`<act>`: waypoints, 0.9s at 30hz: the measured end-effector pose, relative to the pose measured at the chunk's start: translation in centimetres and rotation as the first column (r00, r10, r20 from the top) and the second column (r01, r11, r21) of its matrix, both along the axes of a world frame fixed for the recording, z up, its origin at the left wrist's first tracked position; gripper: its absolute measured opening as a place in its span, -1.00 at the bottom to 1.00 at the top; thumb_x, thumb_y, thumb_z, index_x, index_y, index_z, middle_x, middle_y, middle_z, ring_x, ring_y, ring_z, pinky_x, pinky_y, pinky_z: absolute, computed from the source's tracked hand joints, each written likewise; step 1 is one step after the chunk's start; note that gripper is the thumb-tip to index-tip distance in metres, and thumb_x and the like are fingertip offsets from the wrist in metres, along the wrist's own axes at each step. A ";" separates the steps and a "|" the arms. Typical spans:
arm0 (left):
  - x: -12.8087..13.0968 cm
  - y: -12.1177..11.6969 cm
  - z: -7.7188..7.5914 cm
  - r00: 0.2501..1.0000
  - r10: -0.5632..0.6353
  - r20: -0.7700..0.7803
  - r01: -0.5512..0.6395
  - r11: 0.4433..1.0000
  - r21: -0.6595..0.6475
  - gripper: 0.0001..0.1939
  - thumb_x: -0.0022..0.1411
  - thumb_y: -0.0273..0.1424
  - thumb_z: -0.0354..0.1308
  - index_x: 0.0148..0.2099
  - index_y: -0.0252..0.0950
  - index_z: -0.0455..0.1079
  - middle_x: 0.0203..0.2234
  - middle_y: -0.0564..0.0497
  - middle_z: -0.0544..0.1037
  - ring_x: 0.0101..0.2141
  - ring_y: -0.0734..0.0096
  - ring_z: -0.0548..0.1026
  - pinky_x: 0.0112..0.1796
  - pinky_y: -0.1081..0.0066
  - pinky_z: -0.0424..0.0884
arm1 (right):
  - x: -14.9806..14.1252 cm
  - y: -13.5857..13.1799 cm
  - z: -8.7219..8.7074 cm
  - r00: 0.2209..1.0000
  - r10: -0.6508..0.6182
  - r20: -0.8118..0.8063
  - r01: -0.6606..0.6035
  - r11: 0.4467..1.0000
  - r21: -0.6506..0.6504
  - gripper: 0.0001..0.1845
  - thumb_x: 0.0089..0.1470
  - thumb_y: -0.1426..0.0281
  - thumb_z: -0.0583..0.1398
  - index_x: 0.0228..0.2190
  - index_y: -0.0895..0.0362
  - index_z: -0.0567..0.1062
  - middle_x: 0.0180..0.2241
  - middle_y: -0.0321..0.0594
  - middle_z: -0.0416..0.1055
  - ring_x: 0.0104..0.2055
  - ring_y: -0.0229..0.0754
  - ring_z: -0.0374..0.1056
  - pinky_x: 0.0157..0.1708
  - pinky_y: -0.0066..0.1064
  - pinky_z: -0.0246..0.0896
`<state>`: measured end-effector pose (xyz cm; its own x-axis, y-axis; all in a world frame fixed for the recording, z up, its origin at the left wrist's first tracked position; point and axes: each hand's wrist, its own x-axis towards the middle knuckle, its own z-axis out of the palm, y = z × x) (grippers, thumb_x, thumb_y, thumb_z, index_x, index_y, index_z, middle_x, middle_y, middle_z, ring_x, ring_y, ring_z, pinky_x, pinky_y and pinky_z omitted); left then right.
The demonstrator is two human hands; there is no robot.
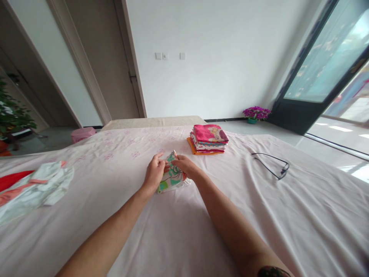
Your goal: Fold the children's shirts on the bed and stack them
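A small folded cloth (174, 179), white with green patches, some orange and dark curling lines, rests on the pink bedsheet in front of me. At its left edge is my left hand (155, 171), its fingers closed in a pinch on the fabric. From the other side my right hand (186, 165) grips the cloth's raised upper edge between thumb and fingers. The fingertips partly cover that edge. Just beyond my right hand stands a neat stack of folded cloths (209, 139), with a pink printed one on top and an orange one at the bottom.
Black-framed glasses (282, 169) lie on the sheet (173, 238) at the right. Loose white and red clothes (47, 182) are spread at the left. Past the bed are a pink stool (83, 134), purple flowers (256, 112) in a pot and an open glazed door (311, 80).
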<state>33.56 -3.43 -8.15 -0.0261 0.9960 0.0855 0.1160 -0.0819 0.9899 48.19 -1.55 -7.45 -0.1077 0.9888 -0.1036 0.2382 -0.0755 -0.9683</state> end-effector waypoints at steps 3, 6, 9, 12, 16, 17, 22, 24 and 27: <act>-1.2 0.4 -1.0 0.956 0.129 -0.264 -0.073 0.974 0.215 -0.58 0.25 -0.44 -0.03 0.14 -0.30 0.33 -0.14 -0.13 0.55 -0.13 0.26 0.54 -0.01 0.23 0.44 | 0.5 0.0 -0.1 0.995 -0.018 0.101 0.014 0.999 0.040 -0.90 -0.01 0.42 0.20 -0.44 0.16 0.53 -0.57 -0.30 0.45 -0.44 -0.19 0.39 -0.47 -0.52 0.22; -1.3 0.6 -2.4 0.877 0.160 -0.452 -0.018 0.953 0.302 -0.56 0.24 -0.49 -0.06 0.15 -0.31 0.33 0.05 -0.18 0.49 0.09 0.21 0.43 0.16 0.20 0.30 | 1.2 0.2 -0.3 0.980 -0.045 0.192 0.030 0.996 0.081 -0.89 -0.07 0.47 0.20 -0.44 0.14 0.55 -0.57 -0.31 0.46 -0.40 -0.16 0.40 -0.45 -0.51 0.19; -0.3 0.4 -3.9 0.790 0.144 -0.596 0.084 0.937 0.339 -0.53 0.30 -0.44 -0.09 0.23 -0.39 0.25 0.18 -0.27 0.37 0.23 0.13 0.28 0.22 0.13 0.20 | 1.6 0.6 -0.7 0.959 -0.062 0.276 0.029 0.992 0.123 -0.87 -0.08 0.47 0.19 -0.42 0.13 0.55 -0.53 -0.31 0.48 -0.36 -0.15 0.40 -0.42 -0.50 0.19; 0.7 -0.1 -5.3 0.688 0.165 -0.707 0.176 0.907 0.383 -0.49 0.36 -0.35 -0.10 0.29 -0.44 0.18 0.24 -0.34 0.29 0.29 0.02 0.17 0.25 0.03 0.11 | 2.1 1.0 -1.0 0.916 -0.071 0.394 0.012 0.989 0.149 -0.82 -0.07 0.46 0.18 -0.36 0.14 0.55 -0.47 -0.30 0.50 -0.32 -0.16 0.41 -0.37 -0.49 0.20; 1.6 -1.0 -6.1 0.557 0.229 -0.798 0.206 0.893 0.400 -0.44 0.36 -0.25 -0.07 0.31 -0.38 0.17 0.25 -0.32 0.28 0.29 -0.06 0.14 0.25 -0.06 0.02 | 2.5 0.8 -0.7 0.744 -0.093 0.661 -0.003 0.990 0.142 -0.70 -0.02 0.45 0.15 -0.21 0.13 0.54 -0.30 -0.16 0.55 -0.21 -0.08 0.43 -0.25 -0.40 0.24; 1.8 -1.2 -6.2 0.527 0.240 -0.816 0.203 0.896 0.395 -0.44 0.34 -0.23 -0.05 0.31 -0.37 0.18 0.26 -0.31 0.27 0.29 -0.09 0.13 0.25 -0.08 0.01 | 2.5 0.6 -0.5 0.679 -0.119 0.724 0.010 0.988 0.154 -0.67 0.01 0.44 0.13 -0.15 0.12 0.53 -0.24 -0.10 0.55 -0.17 -0.03 0.44 -0.21 -0.35 0.25; 2.4 -1.9 -6.2 0.456 0.229 -0.860 0.224 0.906 0.359 -0.39 0.30 -0.20 0.02 0.31 -0.38 0.19 0.29 -0.37 0.20 0.30 -0.19 0.09 0.24 -0.16 -0.08 | 1.4 0.3 0.0 0.583 -0.294 0.757 -0.030 0.924 0.381 -0.49 0.21 0.44 -0.03 0.18 0.15 0.31 0.10 0.04 0.38 0.12 0.02 0.31 0.06 -0.21 0.20; 2.3 -1.8 -6.3 0.476 0.207 -0.855 0.227 0.910 0.346 -0.38 0.31 -0.19 0.01 0.32 -0.39 0.18 0.29 -0.40 0.19 0.30 -0.22 0.08 0.23 -0.20 -0.10 | 0.8 0.5 -0.5 0.602 -0.238 0.762 -0.182 0.888 0.422 -0.51 0.28 0.42 -0.09 0.18 0.17 0.30 0.19 0.02 0.28 0.22 -0.03 0.21 0.17 -0.23 0.11; 1.6 -1.2 -6.6 0.550 0.141 -0.823 0.243 0.916 0.320 -0.40 0.31 -0.24 -0.01 0.33 -0.35 0.14 0.29 -0.35 0.21 0.30 -0.17 0.10 0.22 -0.21 -0.05 | 0.2 0.4 -1.8 0.535 -0.128 0.835 -0.373 0.851 0.370 -0.53 0.34 0.38 -0.13 0.14 0.16 0.36 0.30 0.00 0.13 0.34 0.01 0.03 0.25 -0.11 -0.01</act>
<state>35.19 -4.64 -14.74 0.2960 0.8763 0.3802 0.8346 -0.4309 0.3433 48.35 -1.17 -9.24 -0.3478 0.9080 0.2337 0.8896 0.3983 -0.2236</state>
